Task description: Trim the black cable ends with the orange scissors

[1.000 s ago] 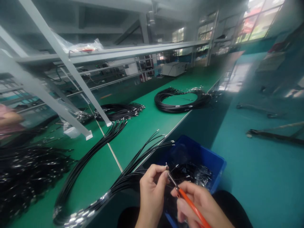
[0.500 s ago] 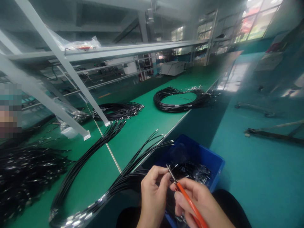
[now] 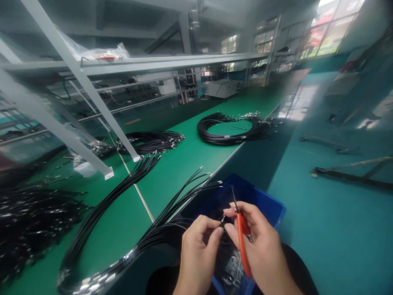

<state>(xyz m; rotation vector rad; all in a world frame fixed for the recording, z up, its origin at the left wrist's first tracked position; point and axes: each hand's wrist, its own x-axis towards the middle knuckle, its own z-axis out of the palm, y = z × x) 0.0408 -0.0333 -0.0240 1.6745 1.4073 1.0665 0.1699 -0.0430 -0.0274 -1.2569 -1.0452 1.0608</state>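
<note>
My left hand [image 3: 201, 250] pinches a small dark piece [image 3: 222, 224] with a light, shiny tip between thumb and forefinger, above the blue bin; its exact kind is too small to make out. My right hand [image 3: 258, 241] holds orange-handled pliers [image 3: 241, 241] in its palm and fingers, their thin pointed jaws upward. Its thumb and forefinger reach to the shiny tip of the small piece, close beside my left fingertips. Below both hands, the blue bin [image 3: 270, 200] contains small black and silvery parts, partly hidden by the hands.
A bundle of black cables [image 3: 101, 205] curves over the green bench [image 3: 181, 176] at left. Further coils [image 3: 227, 139] lie beyond, and a dark heap of cables [image 3: 33, 221] sits far left. White shelf posts [image 3: 101, 110] stand on the bench. A wheeled stand [image 3: 353, 176] is at right.
The pliers have swung upright and away from the left fingertips, back into the right palm. My right thumb and forefinger have come to the small piece. The left hand stays nearly in place.
</note>
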